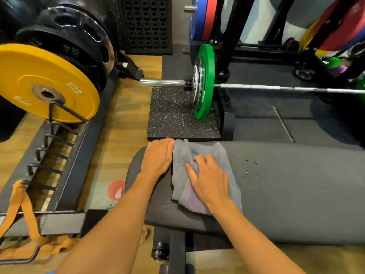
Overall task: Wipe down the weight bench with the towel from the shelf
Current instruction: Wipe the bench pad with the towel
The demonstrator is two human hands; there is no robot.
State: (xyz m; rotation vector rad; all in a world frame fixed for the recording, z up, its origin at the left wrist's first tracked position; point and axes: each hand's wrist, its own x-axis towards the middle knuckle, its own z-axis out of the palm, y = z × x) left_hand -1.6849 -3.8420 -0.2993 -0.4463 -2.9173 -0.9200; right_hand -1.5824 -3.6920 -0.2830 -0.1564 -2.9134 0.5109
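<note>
A black padded weight bench (286, 194) runs from the centre to the right edge. A grey towel (185, 155) lies crumpled on its left end. My right hand (209, 178) presses down on the towel, fingers bunching the cloth. My left hand (158, 157) rests flat on the bench pad, just left of the towel and touching its edge, fingers together and holding nothing. A few water droplets (252, 169) sit on the pad to the right of the towel.
A barbell (276, 88) with a green plate (205, 82) rests on a speckled rubber block (177, 115) just beyond the bench. A plate rack (59, 159) with a yellow 15 kg plate (45, 82) stands at left. An orange strap (25, 210) hangs on it.
</note>
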